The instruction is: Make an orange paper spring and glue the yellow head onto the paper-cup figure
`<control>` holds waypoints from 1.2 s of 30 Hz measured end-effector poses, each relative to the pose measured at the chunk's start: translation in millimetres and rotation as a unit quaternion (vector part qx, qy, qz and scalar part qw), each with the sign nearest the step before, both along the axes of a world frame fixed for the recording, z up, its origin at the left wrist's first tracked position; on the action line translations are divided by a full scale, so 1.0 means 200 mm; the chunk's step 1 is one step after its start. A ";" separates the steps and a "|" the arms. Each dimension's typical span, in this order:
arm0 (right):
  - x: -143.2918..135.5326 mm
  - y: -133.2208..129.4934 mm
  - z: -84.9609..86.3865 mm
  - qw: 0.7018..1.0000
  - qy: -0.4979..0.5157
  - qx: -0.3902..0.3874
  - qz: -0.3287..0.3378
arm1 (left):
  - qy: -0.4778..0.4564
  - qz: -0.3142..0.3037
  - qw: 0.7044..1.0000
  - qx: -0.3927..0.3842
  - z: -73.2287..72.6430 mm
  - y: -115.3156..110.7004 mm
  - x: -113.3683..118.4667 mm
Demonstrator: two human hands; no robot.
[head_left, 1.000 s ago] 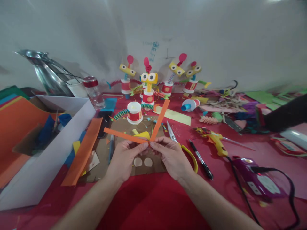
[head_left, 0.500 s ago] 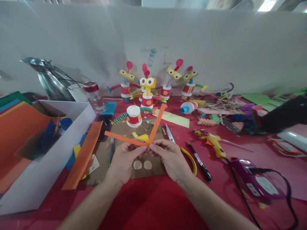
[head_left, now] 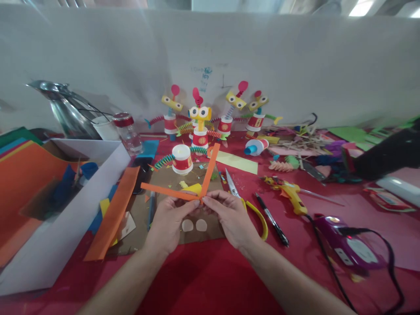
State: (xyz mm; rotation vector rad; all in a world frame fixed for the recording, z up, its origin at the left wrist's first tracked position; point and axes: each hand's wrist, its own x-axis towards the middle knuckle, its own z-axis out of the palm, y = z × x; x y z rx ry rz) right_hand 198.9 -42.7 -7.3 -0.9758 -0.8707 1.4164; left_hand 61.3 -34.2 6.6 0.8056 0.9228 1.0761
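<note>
Head view: my left hand (head_left: 165, 222) and right hand (head_left: 236, 219) both pinch the orange strips (head_left: 210, 170) where they meet, above the cardboard (head_left: 212, 228), inboard of its front edge. Looks like paper: light, bendy, creases easily; I'd grip lightly at that corner.

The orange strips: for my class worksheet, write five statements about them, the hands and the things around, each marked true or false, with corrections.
1. The left hand and the right hand both hold the orange strips. True.
2. The strips form one straight line. False: they meet at an angle, like a wide V.
3. The black pen lies between the scissors and the yellow glue gun. True.
4. Two white paper ovals lie on the scissors. False: they lie on the brown cardboard.
5. The clear jar has a blue top. False: its lid is red.
</note>
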 end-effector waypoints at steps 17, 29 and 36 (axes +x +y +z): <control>0.00 -0.01 0.01 0.993 -0.116 0.007 -0.022 | 0.037 0.021 0.999 -0.012 -0.02 0.01 0.00; 0.00 -0.01 0.03 0.999 -0.017 0.006 0.027 | 0.020 0.025 0.999 -0.005 -0.01 0.01 -0.01; 0.00 -0.02 0.03 0.998 -0.057 0.016 0.007 | 0.005 0.030 1.000 0.005 -0.02 0.01 -0.02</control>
